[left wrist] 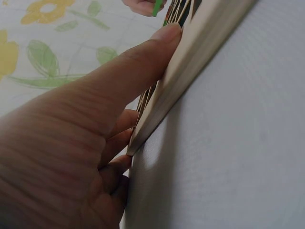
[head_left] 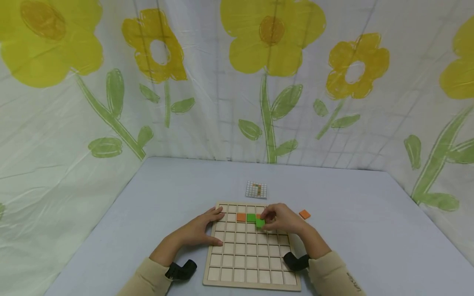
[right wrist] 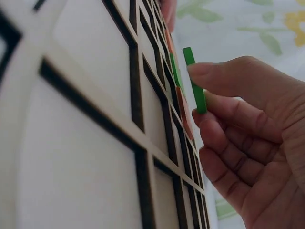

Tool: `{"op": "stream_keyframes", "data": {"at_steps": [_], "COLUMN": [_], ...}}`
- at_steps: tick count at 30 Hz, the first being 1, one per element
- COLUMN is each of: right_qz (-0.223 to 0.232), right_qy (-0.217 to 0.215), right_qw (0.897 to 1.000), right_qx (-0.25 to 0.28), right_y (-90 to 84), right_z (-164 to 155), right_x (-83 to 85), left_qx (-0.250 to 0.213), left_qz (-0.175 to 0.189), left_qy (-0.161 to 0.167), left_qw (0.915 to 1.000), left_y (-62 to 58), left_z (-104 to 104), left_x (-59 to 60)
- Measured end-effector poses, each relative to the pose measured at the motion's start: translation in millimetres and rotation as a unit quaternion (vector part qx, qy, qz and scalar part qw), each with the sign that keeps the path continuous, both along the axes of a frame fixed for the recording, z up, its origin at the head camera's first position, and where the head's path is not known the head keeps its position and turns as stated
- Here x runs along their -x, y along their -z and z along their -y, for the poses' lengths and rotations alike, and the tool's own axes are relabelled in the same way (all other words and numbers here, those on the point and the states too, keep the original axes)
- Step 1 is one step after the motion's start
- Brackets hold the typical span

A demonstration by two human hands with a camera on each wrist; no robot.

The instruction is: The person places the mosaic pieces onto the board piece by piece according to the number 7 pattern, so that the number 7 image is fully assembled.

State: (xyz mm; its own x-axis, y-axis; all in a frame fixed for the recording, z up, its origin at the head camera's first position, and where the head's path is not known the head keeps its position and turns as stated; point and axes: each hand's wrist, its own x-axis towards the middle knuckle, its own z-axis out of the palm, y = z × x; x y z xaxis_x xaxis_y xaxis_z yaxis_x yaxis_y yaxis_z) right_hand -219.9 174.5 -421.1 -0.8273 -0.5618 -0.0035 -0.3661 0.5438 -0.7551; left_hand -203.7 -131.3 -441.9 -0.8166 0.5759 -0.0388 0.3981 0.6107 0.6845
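Note:
A wooden grid board (head_left: 252,259) lies on the table in front of me. In its second row sit an orange tile (head_left: 241,216) and a green tile (head_left: 251,218) side by side. My right hand (head_left: 281,220) pinches another green tile (head_left: 260,223) (right wrist: 195,81) between thumb and fingers, just above the board's cells to the right of the seated green one. My left hand (head_left: 200,230) rests on the board's left edge (left wrist: 190,62), thumb on top of the frame and fingers along its side.
A loose orange tile (head_left: 305,214) lies on the table right of the board. A small pattern card (head_left: 256,189) lies beyond the board's far edge. Flower-printed sheets (head_left: 237,82) wall in the table on three sides.

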Motion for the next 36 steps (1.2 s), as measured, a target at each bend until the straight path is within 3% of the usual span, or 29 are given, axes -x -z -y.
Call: {"op": "stream_keyframes", "data": {"at_steps": [9,24,36], "right_qz": [-0.029,-0.031,-0.036], "right_qy": [-0.009,-0.019,0.027], "right_qw": [0.999,0.999,0.999], "right_qx": [-0.022,-0.015,0.001], "right_y": [5.9,6.6,-1.9], "right_z": [-2.0,-3.5,-36.1], "right_x": [-2.0,-2.0,5.2], "left_qx": [0.0,0.001,0.004], "left_qz": [-0.001,-0.001,-0.001], "left_qy": [0.0,-0.001,-0.003], "left_qw": [1.0,1.0,1.0], "left_y": [-0.8,-0.1,-0.2], "left_z": [-0.2,0.2,0.0], "left_x": [-0.8,-0.2,0.4]}}
